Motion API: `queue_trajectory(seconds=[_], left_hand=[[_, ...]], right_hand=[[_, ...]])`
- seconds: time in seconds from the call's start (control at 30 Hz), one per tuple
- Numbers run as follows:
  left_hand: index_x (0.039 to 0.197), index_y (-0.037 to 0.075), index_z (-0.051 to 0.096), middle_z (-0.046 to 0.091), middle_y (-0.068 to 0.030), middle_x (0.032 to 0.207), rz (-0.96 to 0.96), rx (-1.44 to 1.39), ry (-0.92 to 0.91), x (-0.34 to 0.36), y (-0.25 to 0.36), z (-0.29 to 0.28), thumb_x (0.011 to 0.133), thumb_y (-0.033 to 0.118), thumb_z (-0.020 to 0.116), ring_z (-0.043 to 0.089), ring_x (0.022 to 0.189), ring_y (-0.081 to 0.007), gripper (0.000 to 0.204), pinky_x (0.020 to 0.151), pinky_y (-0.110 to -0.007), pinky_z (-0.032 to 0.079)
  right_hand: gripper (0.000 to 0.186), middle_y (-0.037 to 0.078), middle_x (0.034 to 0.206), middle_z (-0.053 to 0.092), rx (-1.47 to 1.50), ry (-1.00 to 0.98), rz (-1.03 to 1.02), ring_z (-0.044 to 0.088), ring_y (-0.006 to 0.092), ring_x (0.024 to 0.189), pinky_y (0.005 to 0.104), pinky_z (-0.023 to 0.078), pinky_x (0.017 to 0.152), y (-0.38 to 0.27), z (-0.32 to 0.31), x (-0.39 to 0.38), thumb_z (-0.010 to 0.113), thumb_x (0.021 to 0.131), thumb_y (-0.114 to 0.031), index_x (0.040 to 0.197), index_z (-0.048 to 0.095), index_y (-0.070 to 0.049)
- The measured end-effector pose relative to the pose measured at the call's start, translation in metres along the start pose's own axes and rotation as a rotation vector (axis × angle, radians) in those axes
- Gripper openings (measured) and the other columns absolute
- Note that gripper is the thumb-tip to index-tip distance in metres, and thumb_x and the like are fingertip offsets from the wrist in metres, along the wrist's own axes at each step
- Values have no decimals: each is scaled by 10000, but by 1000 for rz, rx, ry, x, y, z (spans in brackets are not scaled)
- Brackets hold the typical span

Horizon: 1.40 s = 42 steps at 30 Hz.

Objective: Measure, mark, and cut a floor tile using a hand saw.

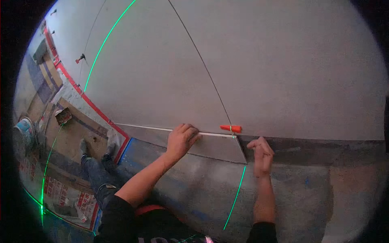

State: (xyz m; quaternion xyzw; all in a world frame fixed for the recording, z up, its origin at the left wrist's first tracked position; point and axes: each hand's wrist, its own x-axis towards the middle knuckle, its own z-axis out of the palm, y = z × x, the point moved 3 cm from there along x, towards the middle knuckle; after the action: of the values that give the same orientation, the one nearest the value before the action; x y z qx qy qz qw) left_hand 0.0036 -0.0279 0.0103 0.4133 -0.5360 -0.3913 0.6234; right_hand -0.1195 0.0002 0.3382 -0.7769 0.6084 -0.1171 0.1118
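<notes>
A long grey skirting tile (pixel 219 146) with a pale top edge stands along the foot of the large light-grey wall tiles (pixel 291 73). My left hand (pixel 179 142) grips its top edge, fingers bent over the rim. An orange wedge (pixel 225 128) sits against the wall just above the tile's right end, at the lower end of a dark vertical joint. To the right of that slanted-looking end is my right hand (pixel 263 156), apart from the tile. Its fingers are curled and pressed together; anything between them is too small to make out.
Green laser lines (pixel 103 44) cross wall and floor. Red edging (pixel 95 108) runs along the left. A leveling clip (pixel 81 58) sticks out of the wall. Cardboard (pixel 83 121), a small box (pixel 63 116) and a bucket (pixel 25 128) are at left. Dusty grey floor (pixel 296 194) spreads below.
</notes>
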Motion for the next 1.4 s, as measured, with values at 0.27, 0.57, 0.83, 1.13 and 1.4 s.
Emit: queue_trajectory(seconds=[0.27, 0.57, 0.83, 1.13, 1.4], left_hand=[[1028, 87, 778, 757, -66, 1069, 29, -18, 38, -1, -6, 0, 932, 272, 880, 722, 1017, -315, 232, 846, -455, 605], [1048, 82, 776, 734, -77, 1048, 19, -68, 1, -1, -4, -6, 930, 277, 882, 710, 1023, -321, 252, 857, -459, 598], [1046, 76, 769, 724, -83, 1039, 13, -76, -7, -1, -10, -2, 939, 277, 875, 695, 1016, -326, 251, 867, -460, 587], [1034, 80, 761, 712, -76, 1029, -8, -91, -11, -1, -11, -1, 933, 283, 875, 692, 1015, -327, 253, 867, -455, 576], [1037, 82, 761, 713, -79, 1039, -14, -111, -40, -2, -15, 0, 922, 280, 882, 688, 1039, -325, 259, 881, -462, 575]], right_hand=[[112, 62, 1042, 752, -151, -14, 55, 707, 135, 929, 300, 569, 858, -12, 27, 15, 728, 1075, -54, 1135, 788, 20], [107, 78, 1011, 803, -10, 7, 188, 772, 158, 922, 324, 617, 858, -2, 30, 9, 783, 1057, -87, 1124, 809, -7], [91, 72, 971, 817, -247, 77, 24, 775, 142, 881, 315, 628, 832, 11, 27, 13, 782, 1081, -58, 1079, 787, 33], [135, 99, 926, 837, -260, 155, 101, 799, 158, 833, 329, 624, 774, 1, 41, 17, 847, 1041, -129, 1061, 825, 3], [109, 81, 936, 829, -287, 121, 61, 788, 133, 812, 303, 623, 750, 2, 44, 18, 786, 1085, -74, 1057, 797, 31]])
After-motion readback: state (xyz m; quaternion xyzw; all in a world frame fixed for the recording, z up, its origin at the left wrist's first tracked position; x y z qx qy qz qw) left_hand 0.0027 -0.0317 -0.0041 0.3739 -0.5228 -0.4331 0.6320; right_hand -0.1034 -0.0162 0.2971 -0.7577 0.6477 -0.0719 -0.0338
